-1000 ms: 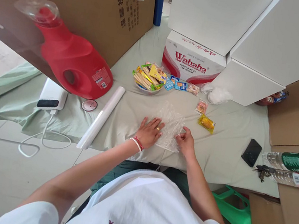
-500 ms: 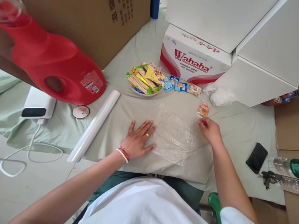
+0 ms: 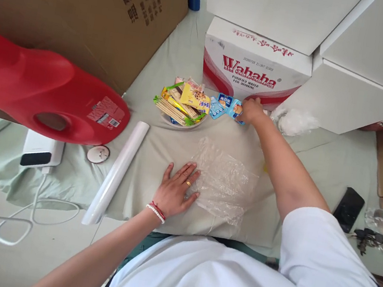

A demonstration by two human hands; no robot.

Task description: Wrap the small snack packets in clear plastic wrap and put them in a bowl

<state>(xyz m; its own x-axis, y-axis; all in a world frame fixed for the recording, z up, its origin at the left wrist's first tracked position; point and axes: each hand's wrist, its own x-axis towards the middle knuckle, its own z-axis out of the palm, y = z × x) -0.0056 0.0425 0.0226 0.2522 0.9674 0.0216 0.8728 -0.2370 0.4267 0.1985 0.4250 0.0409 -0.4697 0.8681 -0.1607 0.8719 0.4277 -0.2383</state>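
My left hand (image 3: 176,191) lies flat with its fingers spread on the covered table, at the left edge of a crinkled sheet of clear plastic film (image 3: 225,181). My right hand (image 3: 250,111) reaches to the row of small snack packets in front of the Wahaha box. Its fingertips touch the right side of a blue packet (image 3: 234,107); whether they grip it is hard to see. Another light-blue packet (image 3: 217,109) lies just left of it. Beside these stands a bowl of snacks (image 3: 183,105) with sticks and a yellow packet on top.
A film roll (image 3: 116,172) lies left of my left hand. Further left are a red jug (image 3: 49,90), a white power bank (image 3: 42,150) with a cable and a round disc (image 3: 98,154). The Wahaha box (image 3: 255,71), crumpled plastic (image 3: 296,121) and a phone (image 3: 348,209) are also around.
My right hand has moved forward and left, from beside the small orange packet to the blue packets. My left hand stays on the film's edge. The view has shifted slightly.
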